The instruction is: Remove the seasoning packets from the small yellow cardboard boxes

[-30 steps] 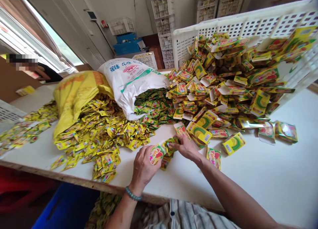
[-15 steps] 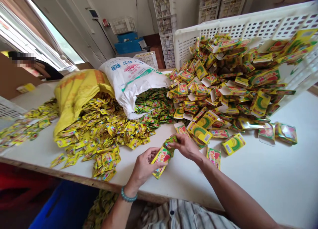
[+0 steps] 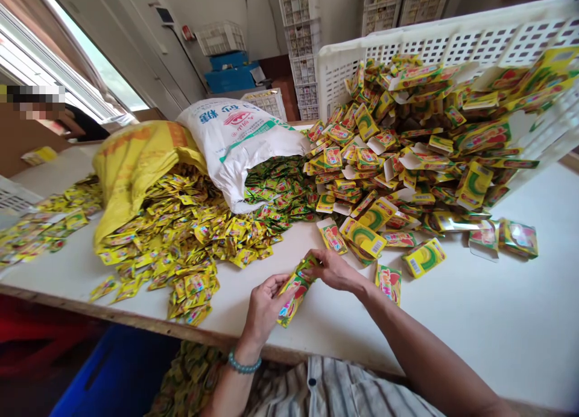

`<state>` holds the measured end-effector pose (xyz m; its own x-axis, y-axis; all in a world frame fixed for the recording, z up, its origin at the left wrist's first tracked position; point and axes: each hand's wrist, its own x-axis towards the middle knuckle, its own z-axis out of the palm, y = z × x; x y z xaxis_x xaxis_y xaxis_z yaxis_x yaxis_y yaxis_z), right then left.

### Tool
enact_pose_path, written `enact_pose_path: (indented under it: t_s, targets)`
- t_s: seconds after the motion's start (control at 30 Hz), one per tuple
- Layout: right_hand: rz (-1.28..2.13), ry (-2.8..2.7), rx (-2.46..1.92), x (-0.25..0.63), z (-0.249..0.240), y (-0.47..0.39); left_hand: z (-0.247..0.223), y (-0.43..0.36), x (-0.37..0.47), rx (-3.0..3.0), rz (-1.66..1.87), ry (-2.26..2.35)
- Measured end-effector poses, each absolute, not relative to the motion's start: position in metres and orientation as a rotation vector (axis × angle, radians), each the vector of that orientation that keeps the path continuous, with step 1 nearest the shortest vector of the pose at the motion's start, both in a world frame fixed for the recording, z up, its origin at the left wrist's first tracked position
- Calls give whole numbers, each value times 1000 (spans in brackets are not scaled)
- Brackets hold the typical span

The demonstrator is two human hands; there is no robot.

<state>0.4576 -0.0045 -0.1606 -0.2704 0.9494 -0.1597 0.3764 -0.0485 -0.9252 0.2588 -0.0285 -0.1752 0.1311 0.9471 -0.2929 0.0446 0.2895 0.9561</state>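
Note:
My left hand is closed round a small yellow, red and green candy box, which is tilted just above the table near its front edge. At the box's upper end my right hand pinches green sachets; its fingers partly hide them and the box's opening. How far the sachets sit inside the box cannot be made out. Beyond my hands lies a heap of green sachets, spilling from a white sack. Yellow sachets spread to the left from a yellow sack.
A white plastic crate on its side spills many open candy boxes at the right. Single boxes lie near my right forearm. A blue bin stands below the table edge. Another person is at the far left.
My right hand has moved slightly down and left, bringing the green sachets closer against the box's upper end. The left hand still holds the box. The view has shifted a little.

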Motion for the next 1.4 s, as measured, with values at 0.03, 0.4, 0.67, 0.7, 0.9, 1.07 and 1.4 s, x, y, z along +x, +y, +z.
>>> enact_pose_path:
  t_s: [0.03, 0.4, 0.67, 0.7, 0.9, 1.07, 1.4]
  targets:
    - [1309, -1706, -1395, 458, -159, -5, -176, -29, 260, 1094, 869, 1255]
    - [984, -1680, -1358, 446, -169, -6, -169, -30, 271, 1072, 643, 1137]
    - [944, -1787, -1227, 437, -164, -13, -172, -34, 264, 1066, 689, 1190]
    - [934, -1757, -1230, 435, -163, -13, -172, -34, 263, 1070, 706, 1201]
    - [885, -1844, -1251, 420, -164, -21, -172, -34, 260, 1093, 832, 1216]
    - [1183, -1520, -1170, 415, -168, -25, -171, -34, 258, 1065, 916, 1170]
    - [1272, -1053, -1104, 406, -181, -19, -165, -38, 260, 1054, 1202, 1296]
